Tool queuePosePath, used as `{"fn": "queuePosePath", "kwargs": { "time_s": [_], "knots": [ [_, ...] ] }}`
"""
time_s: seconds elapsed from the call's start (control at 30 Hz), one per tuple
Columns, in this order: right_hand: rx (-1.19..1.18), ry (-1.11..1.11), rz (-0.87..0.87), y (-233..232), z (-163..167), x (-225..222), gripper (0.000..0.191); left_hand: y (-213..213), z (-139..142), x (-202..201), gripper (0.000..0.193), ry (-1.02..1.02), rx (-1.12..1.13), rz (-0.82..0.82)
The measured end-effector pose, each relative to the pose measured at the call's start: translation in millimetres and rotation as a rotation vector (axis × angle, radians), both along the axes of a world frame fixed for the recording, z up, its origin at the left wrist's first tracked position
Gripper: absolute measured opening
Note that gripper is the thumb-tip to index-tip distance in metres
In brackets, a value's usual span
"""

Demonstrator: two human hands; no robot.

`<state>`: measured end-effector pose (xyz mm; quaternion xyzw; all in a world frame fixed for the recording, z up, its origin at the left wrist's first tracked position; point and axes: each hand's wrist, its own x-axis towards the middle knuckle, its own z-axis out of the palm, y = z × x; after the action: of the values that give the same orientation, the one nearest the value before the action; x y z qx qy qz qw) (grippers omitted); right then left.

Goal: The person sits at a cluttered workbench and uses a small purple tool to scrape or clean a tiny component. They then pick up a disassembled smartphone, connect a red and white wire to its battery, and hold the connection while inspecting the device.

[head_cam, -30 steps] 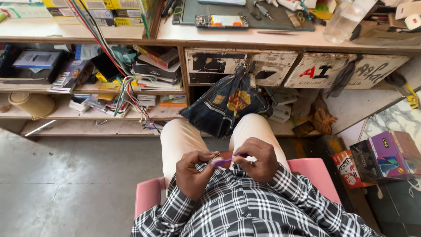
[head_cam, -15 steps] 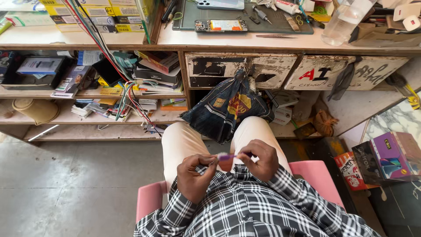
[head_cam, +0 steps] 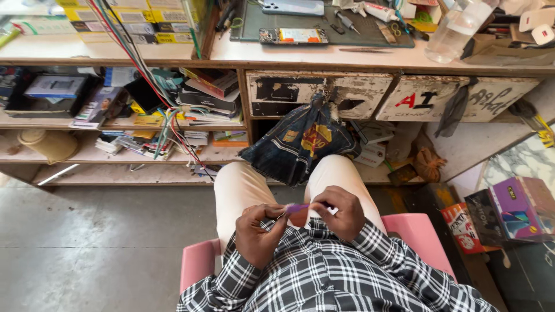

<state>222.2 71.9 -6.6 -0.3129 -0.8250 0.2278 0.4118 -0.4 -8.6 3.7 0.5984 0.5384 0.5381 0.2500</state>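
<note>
Change: hands barely shifted, same grip over the lap.
Left hand (head_cam: 258,231): fingers pinched on purple piece (head_cam: 298,207).
Right hand (head_cam: 341,211): fingers pinched on its other end.
Seat: pink chair (head_cam: 417,231).

I am seeing both hands sitting near, over the lap: left hand (head_cam: 258,234) left, right hand (head_cam: 342,212) right, a small piece (head_cam: 297,207) lying between them. A bag (head_cam: 300,144) is hanging beyond the knees, below the far bench (head_cam: 324,56); shelves (head_cam: 87,156) are lying far left, boxes (head_cam: 509,211) right.
</note>
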Motion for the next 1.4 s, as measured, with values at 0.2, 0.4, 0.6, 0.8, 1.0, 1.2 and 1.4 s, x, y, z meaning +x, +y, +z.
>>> {"fn": "queuePosePath", "kwargs": {
  "time_s": [0.2,0.4,0.6,0.8,1.0,1.2,1.4],
  "knots": [
    [0.031,0.044,0.076,0,-1,3,0.022,1,-1,0,0.010,0.058,0.070,-0.030],
    [0.021,0.015,-0.120,2,-3,1,0.023,0,-1,0,0.009,-0.051,0.075,-0.005],
    [0.026,-0.034,-0.019,-4,-5,-4,0.025,-2,-2,-5,0.012,0.019,-0.020,0.036],
    [-0.004,0.095,0.077,0,-8,-1,0.024,-1,-4,-4,0.012,0.042,0.070,0.018],
    [0.005,-0.018,-0.154,0,-12,-1,0.029,-3,-2,-3,0.010,0.023,0.079,-0.014],
    [-0.019,-0.003,0.082,-1,-6,-2,0.027,-2,2,-4,0.013,0.035,0.015,-0.004],
    [-0.054,0.091,0.058,-5,-2,-4,0.028,-4,3,-5,0.011,0.007,0.034,-0.006]
  ]
}}
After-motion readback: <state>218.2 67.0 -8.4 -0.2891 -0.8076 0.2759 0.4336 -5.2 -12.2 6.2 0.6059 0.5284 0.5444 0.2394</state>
